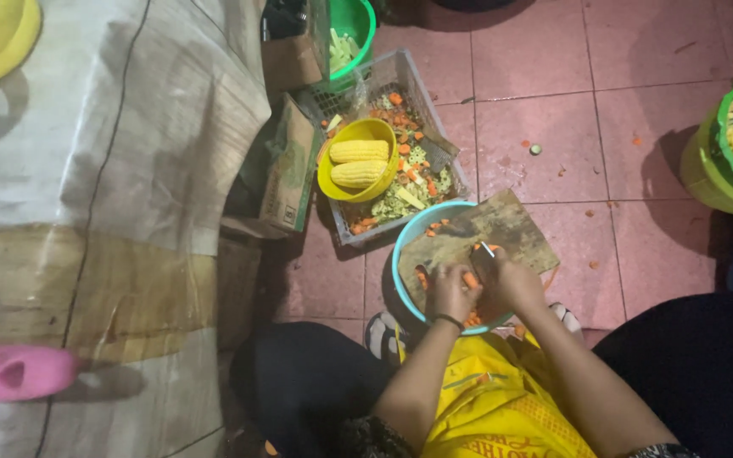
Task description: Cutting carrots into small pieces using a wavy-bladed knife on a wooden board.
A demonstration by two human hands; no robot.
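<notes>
Left hand (451, 291) pinches an orange carrot piece (469, 279) against the cutting board (502, 227). Right hand (506, 278) closed round a knife (487, 249), blade tip just showing above the fingers. Hands side by side, nearly touching. Board lies across a teal basin (406, 240) on the pink tiled floor (553, 110); carrot bits scattered on it. Beyond, a plastic crate (400, 68) of chopped vegetables carries a yellow bowl (332, 174) with two corn cobs (358, 162). Green bucket (710, 170) far right.
</notes>
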